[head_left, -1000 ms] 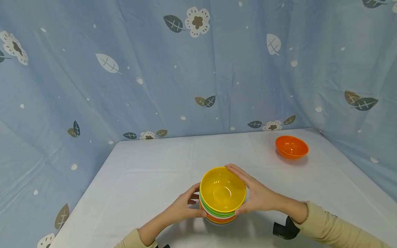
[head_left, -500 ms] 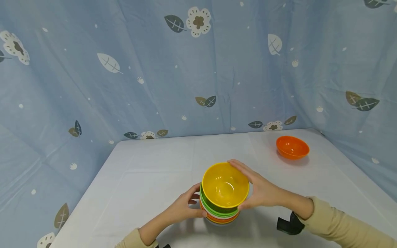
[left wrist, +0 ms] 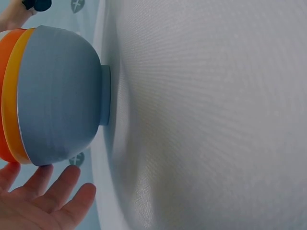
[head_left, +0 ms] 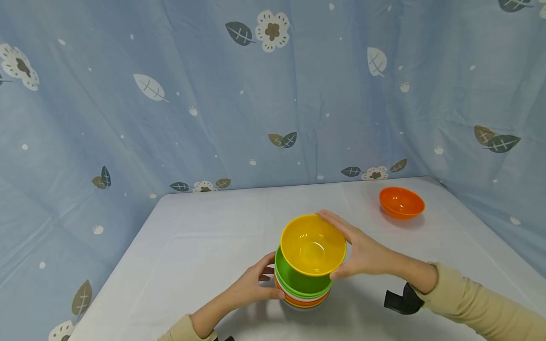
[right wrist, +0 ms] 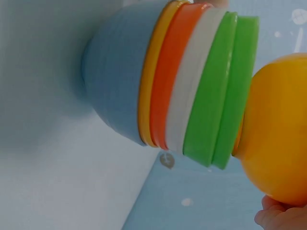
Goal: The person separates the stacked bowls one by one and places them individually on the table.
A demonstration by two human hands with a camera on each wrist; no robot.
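My right hand (head_left: 364, 251) grips a yellow bowl (head_left: 313, 244) by its side, thumb near the front rim and fingers at the back. This bowl is tilted and raised over the stack, its foot close to the top green bowl (right wrist: 240, 91). In the right wrist view the nested stack runs down from two green rims through a white bowl (right wrist: 196, 76), a red-orange bowl (right wrist: 175, 72) and a yellow-orange one (right wrist: 153, 81) to a blue-grey bowl (right wrist: 120, 72) at the bottom. My left hand (head_left: 253, 286) holds the stack's left side between thumb and fingers.
A separate orange bowl (head_left: 402, 202) stands at the back right of the white-covered table (head_left: 213, 227). Behind and beside the table hangs a blue curtain (head_left: 204, 94) with leaf and flower prints.
My right hand has lifted the yellow bowl up and slightly right out of the stack, uncovering the green bowl's inside. The left hand has stayed in place on the stack.
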